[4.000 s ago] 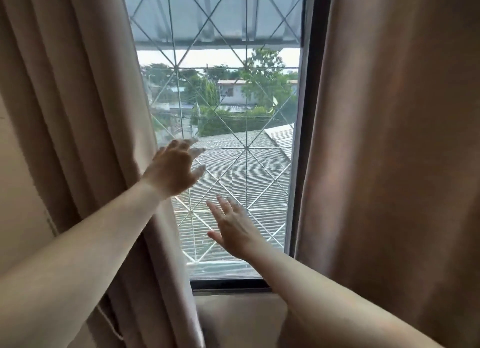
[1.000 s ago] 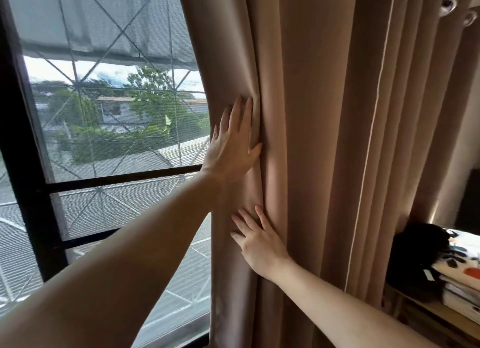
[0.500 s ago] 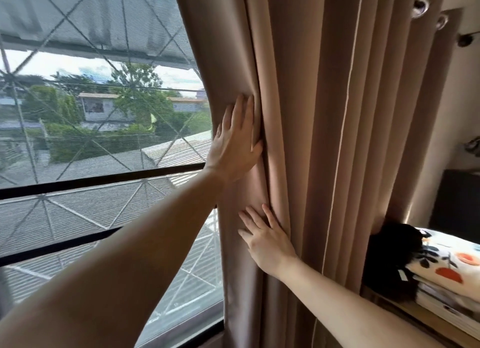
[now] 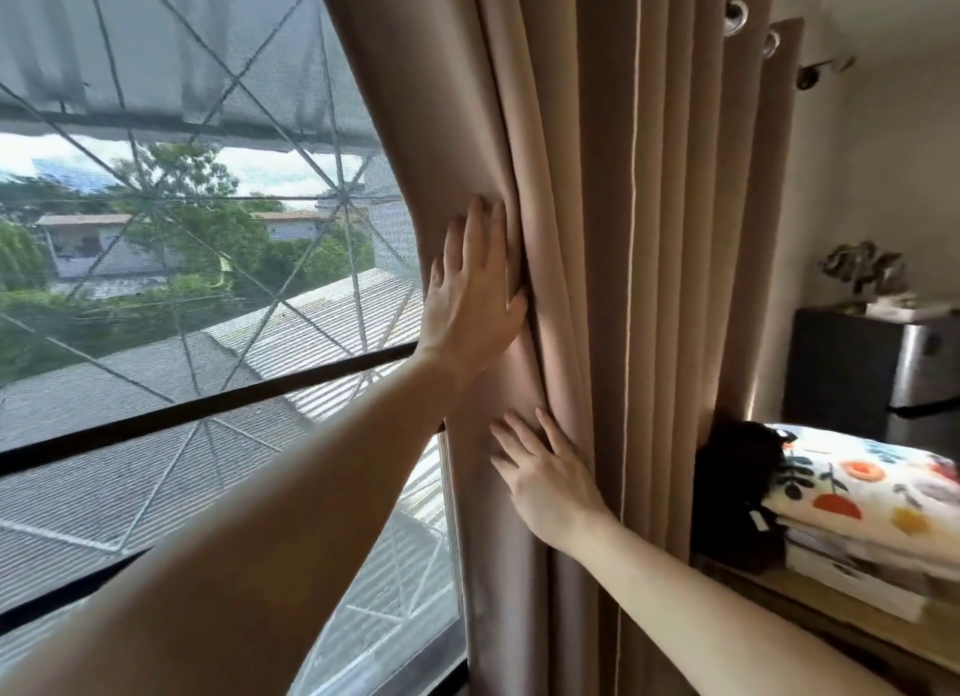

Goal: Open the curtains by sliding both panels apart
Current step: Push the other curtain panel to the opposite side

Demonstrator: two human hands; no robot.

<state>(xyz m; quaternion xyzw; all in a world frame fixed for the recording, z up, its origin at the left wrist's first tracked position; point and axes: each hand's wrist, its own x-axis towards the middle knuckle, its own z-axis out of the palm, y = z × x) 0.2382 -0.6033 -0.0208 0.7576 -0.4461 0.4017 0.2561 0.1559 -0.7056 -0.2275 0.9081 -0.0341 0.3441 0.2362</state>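
At the right side of the window, the right hand (image 4: pixel 550 482) lies flat on the curtain (image 4: pixel 613 279), fingers (image 4: pixel 511 433) loosely spread, their tips pushed into a fold. Just above it the left hand (image 4: pixel 472 300) is also pressed palm-down on the cloth, fingers close together and pointing up, thumb tucked into the same fold. Neither hand pinches anything. The curtain is tan, bunched into tight upright pleats with a pale seam running down one, and hangs from metal eyelets (image 4: pixel 735 11) at the top. Its edge bows around the hands. Beyond it, the window (image 4: pixel 197 258) shows a diamond grille. To the right, folded towels (image 4: pixel 862 508) sit stacked.
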